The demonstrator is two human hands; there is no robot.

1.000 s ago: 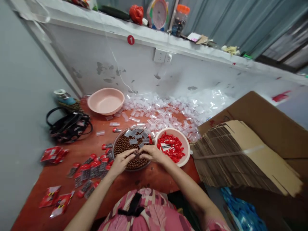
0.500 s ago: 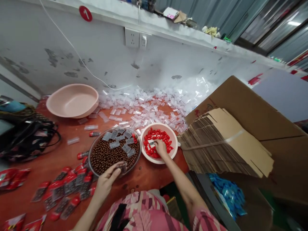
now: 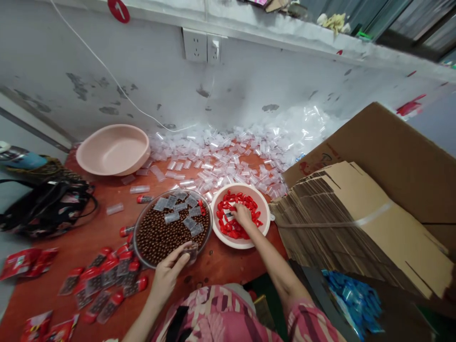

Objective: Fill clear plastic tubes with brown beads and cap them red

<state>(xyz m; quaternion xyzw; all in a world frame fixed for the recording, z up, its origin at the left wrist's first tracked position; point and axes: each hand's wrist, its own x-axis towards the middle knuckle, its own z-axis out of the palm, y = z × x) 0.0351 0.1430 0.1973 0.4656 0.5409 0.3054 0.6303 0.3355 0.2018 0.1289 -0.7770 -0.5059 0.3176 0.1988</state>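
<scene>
Left hand at lower centre pinches a clear container; red caps lie around the right hand, grip unclear.

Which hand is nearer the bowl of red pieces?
Right: the right hand is in the bowl, among the red pieces; the left hand is outside, to its left.

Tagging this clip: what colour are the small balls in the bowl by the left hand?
The balls are brown, clearest in the head view.

A red sticker on the ledge reads "1".
</scene>
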